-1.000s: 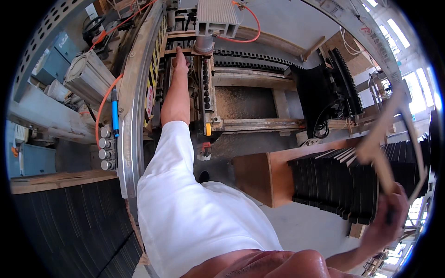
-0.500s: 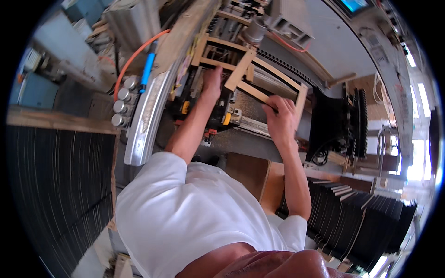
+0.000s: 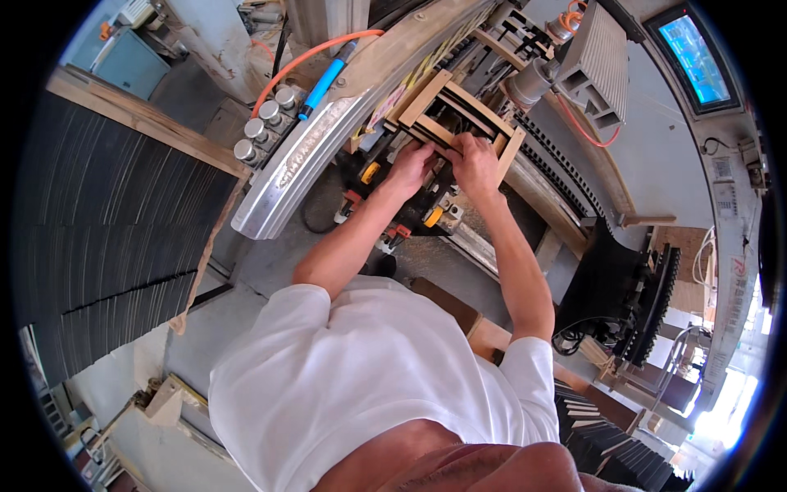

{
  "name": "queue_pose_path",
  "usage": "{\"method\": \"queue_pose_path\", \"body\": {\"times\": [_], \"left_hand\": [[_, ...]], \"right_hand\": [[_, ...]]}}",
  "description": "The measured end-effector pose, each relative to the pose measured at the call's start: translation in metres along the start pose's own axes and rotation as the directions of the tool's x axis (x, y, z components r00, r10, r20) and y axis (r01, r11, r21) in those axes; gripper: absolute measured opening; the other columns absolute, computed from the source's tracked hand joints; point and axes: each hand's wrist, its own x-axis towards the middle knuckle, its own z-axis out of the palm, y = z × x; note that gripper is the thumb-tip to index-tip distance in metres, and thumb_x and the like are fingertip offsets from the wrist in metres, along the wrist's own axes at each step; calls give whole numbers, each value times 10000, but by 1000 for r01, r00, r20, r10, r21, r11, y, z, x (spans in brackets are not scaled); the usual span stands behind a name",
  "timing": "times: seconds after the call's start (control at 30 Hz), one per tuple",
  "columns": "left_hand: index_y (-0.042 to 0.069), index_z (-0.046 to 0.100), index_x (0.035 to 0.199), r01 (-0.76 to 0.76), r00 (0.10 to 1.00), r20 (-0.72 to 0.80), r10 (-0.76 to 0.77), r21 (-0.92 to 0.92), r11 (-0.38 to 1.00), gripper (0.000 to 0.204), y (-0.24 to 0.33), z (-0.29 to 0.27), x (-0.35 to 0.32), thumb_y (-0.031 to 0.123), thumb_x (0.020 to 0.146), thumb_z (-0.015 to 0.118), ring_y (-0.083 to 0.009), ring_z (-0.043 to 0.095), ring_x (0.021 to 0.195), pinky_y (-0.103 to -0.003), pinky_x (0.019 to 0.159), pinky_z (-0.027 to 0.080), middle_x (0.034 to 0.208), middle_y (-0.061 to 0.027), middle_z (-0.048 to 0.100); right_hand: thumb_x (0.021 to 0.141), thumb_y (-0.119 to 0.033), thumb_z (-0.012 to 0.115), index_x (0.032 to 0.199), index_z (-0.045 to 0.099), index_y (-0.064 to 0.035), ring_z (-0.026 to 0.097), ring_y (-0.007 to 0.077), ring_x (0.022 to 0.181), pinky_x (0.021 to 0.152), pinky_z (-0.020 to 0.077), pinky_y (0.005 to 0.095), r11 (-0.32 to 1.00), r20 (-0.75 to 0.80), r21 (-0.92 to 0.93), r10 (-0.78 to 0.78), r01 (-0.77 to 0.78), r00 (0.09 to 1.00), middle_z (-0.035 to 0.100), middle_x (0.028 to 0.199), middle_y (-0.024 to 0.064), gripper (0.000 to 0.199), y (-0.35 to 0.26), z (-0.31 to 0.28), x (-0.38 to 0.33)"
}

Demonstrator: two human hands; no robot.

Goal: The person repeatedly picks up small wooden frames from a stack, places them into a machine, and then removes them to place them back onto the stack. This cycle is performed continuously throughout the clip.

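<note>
Wooden frame [image 3: 425, 98] looks placed on machine [image 3: 541, 207], near end, left hand [image 3: 411, 168] and right hand [image 3: 476, 166] not yet off its near side, grip hidden.

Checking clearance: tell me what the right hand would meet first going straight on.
The wooden frame, most likely; the right hand looks to be touching it, though depth is unclear.

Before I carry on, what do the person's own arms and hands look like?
White, loose short sleeves end near the elbows, leaving the forearms bare. The left hand and right hand are gloveless; no watch shows. Rings can't be ruled out, as the fingers are partly hidden.
</note>
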Motion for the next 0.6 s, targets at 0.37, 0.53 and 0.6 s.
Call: {"method": "queue_pose_path", "body": {"times": [0.37, 0.53, 0.6], "left_hand": [[3, 432, 1323, -27, 997, -72, 36, 128, 991, 380, 27, -23, -161, 140, 973, 488, -279, 500, 1220, -420, 1056, 373, 1261, -154, 545], [16, 460, 1297, 13, 986, -163, 24, 220, 975, 348, 40, -28, -228, 135, 971, 484, -277, 522, 1196, -412, 1054, 374, 1203, -131, 576], [23, 476, 1284, -9, 980, -192, 55, 232, 973, 333, 45, -33, -247, 123, 967, 490, -275, 540, 1171, -407, 1048, 382, 1163, -118, 594]], "right_hand": [[745, -121, 665, 924, 563, -81, 585, 315, 858, 769, 411, 431, 999, 10, -38, 16, -16, 1000, 658, 869, 106, 209, 75, 34, 46], [730, -100, 640, 887, 564, -61, 600, 294, 854, 762, 408, 410, 975, 25, -219, -38, 42, 999, 668, 823, 110, 179, 76, 44, 66], [717, -76, 615, 894, 569, -43, 604, 282, 867, 782, 397, 399, 962, 71, -269, -18, 36, 997, 672, 798, 122, 185, 70, 40, 72]]}}
